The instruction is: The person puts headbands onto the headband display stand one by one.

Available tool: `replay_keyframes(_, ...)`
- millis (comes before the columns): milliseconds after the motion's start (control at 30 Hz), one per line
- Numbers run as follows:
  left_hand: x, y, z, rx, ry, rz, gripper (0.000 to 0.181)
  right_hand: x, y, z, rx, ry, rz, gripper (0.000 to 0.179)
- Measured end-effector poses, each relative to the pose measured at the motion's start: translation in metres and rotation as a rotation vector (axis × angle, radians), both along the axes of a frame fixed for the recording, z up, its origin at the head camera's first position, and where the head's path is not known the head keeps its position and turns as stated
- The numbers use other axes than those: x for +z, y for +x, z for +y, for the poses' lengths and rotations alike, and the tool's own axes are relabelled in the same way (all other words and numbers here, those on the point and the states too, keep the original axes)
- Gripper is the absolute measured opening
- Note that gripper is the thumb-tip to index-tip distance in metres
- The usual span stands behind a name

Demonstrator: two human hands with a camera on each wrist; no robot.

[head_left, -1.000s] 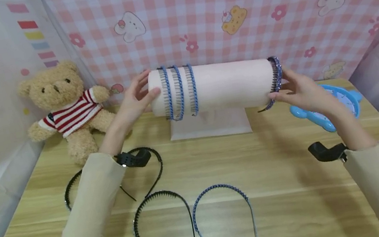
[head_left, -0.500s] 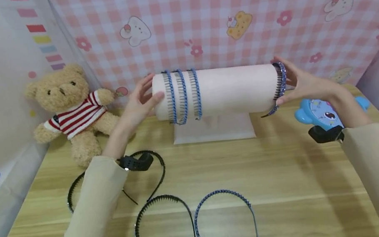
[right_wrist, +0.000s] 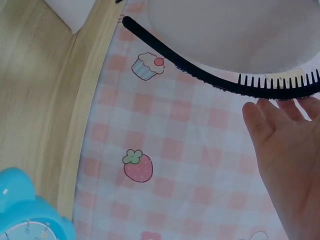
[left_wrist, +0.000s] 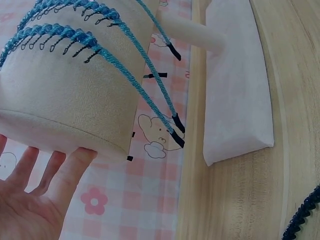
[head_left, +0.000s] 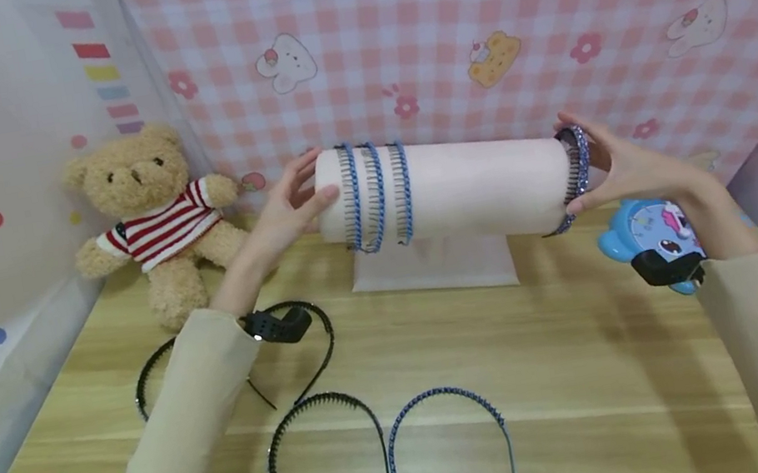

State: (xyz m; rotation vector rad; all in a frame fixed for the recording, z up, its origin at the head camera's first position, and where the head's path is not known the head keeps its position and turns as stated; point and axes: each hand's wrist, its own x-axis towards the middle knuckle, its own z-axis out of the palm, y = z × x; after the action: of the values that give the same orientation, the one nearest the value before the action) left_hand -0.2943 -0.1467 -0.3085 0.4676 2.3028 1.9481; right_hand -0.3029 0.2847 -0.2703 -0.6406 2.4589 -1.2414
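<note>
A pale, padded cylinder lies horizontally on a display stand. Around its left part sit several blue toothed headbands. My left hand touches the cylinder's left end with fairly straight fingers; the left wrist view shows fingertips against the end's edge. At the right end, my right hand holds a dark, blue-glittered headband between thumb and fingers. In the right wrist view, that headband's teeth face the cylinder's end, and its black tip sticks out below.
Several black and blue headbands, including a black one and a blue one, lie on the wooden table. A teddy bear sits back left. A blue clock lies beneath the right forearm.
The head view has shifted slightly. My right-hand fingers have spread up along the glittered headband, which has turned so its lower tip shows less. The left hand stays at the cylinder's left end.
</note>
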Motion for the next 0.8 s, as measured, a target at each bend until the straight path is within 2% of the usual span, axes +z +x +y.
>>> replay_keyframes(267, 0.0, 0.0, 0.002, 0.006, 0.009, -0.008, 0.063, 0.006, -0.008, -0.004, 0.105, 0.016, -0.044, 0.111)
replay_keyframes(433, 0.0, -0.001, 0.003, 0.005, 0.014, -0.007, 0.06, -0.003, -0.007, -0.003, 0.092, -0.063, -0.062, 0.108)
replay_keyframes(533, 0.0, 0.0, 0.002, 0.002, 0.014, -0.009, 0.061, -0.014, -0.006, -0.002, 0.108, -0.159, -0.044, 0.108)
replay_keyframes(667, 0.0, 0.001, 0.002, 0.001, 0.015, -0.009, 0.063, -0.025, -0.007, -0.002, 0.175, -0.272, 0.011, 0.109)
replay_keyframes(800, 0.0, 0.0, 0.002, -0.001, 0.016, -0.002, 0.064, -0.026, -0.007, -0.005, 0.181, -0.265, 0.077, 0.111)
